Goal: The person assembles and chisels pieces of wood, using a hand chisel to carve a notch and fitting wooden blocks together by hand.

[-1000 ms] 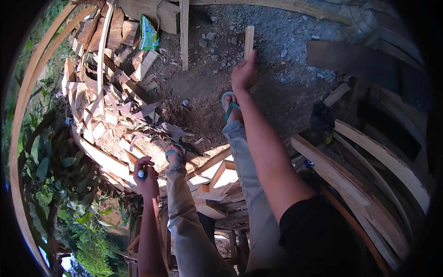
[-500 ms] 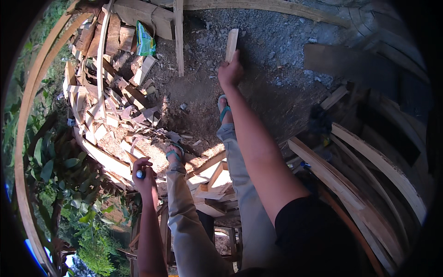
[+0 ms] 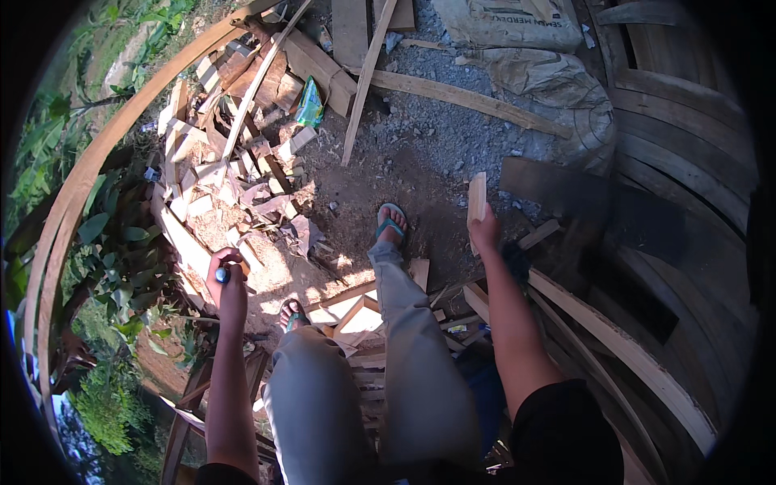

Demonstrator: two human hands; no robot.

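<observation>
My right hand (image 3: 485, 232) is closed round the lower part of a short, pale wood block (image 3: 477, 200), held upright above the dirt on the right. On the left, my left hand (image 3: 225, 277) grips a small dark, stick-like object with a round blue end (image 3: 222, 275); most of it is hidden in the fist, so its kind is unclear. That hand hangs near the sunlit scrap wood, apart from it.
Wood offcuts (image 3: 202, 202) lie heaped at left, beside leafy plants (image 3: 93, 222). A long batten (image 3: 469, 103) crosses grey gravel (image 3: 420, 121) below pale sacks (image 3: 558, 85). Long boards (image 3: 622, 347) lie at right. My sandalled feet (image 3: 391, 222) stand on dirt.
The view has shifted, bringing the sacks into sight. My right hand has drawn back toward me and right with the wood block. One foot has stepped; my left hand keeps its grip.
</observation>
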